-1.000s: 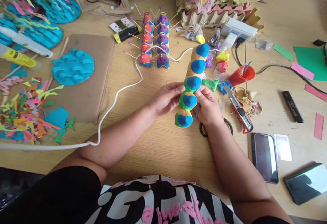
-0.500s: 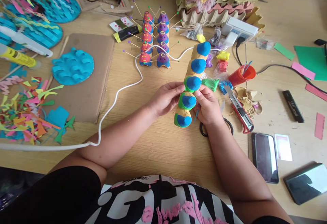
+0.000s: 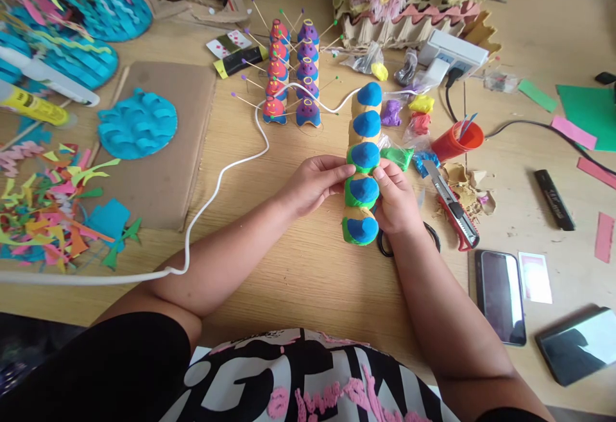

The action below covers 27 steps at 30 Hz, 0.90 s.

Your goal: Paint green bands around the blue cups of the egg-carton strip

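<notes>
Between my two hands is an egg-carton strip (image 3: 364, 157), a row of several bumps running away from me. Blue clay caps the bumps, and green clay covers the sides of the nearer ones; bare tan carton shows between them. My left hand (image 3: 321, 181) pinches its left edge near the middle, thumb on top. On the opposite edge my right hand (image 3: 395, 196) grips at about the same height. Beneath my right wrist lie scissors (image 3: 430, 235), partly hidden. Beyond the strip stand two finished clay-covered strips, one red and blue (image 3: 275, 109), one purple and blue (image 3: 308, 111), with pins stuck in.
A utility knife (image 3: 455, 207), an orange cup (image 3: 457, 142) and clay packets, one green (image 3: 397, 156), lie right of my hands. A white cable (image 3: 219, 181) crosses the table. Paper scraps (image 3: 52, 217) and cardboard (image 3: 158, 197) are left; a phone (image 3: 500, 297) is right.
The egg-carton strip has turned from leaning right to nearly straight away from me; its far end swung left and its near end right. Both hands keep hold of it.
</notes>
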{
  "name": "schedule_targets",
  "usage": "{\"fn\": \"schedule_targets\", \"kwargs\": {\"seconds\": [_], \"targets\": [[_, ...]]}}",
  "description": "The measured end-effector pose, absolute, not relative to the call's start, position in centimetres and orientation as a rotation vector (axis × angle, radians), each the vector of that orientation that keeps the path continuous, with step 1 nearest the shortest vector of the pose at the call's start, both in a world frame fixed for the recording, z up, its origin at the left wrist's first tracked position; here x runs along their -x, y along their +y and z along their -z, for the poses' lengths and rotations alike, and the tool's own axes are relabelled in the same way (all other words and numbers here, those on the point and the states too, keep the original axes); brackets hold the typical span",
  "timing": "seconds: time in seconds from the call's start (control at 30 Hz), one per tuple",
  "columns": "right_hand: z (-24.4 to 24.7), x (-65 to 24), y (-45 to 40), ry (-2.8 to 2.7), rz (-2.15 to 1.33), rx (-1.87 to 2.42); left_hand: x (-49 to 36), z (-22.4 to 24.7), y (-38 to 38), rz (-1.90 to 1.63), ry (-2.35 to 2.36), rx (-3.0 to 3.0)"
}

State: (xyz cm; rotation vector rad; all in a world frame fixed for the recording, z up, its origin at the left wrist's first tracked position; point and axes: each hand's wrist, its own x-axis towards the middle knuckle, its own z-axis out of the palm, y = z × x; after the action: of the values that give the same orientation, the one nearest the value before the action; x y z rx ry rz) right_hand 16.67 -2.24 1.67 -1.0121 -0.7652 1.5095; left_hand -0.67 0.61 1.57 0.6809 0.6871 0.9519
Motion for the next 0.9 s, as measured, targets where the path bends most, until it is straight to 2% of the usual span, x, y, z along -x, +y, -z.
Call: {"fn": "schedule_targets", "kwargs": {"seconds": [0.9], "targets": [[-1.13,-16.83,-2.26,-0.796,-1.526,0.995,1.22,-1.57,0.56,-0.848,0.605,-0.573]]}}
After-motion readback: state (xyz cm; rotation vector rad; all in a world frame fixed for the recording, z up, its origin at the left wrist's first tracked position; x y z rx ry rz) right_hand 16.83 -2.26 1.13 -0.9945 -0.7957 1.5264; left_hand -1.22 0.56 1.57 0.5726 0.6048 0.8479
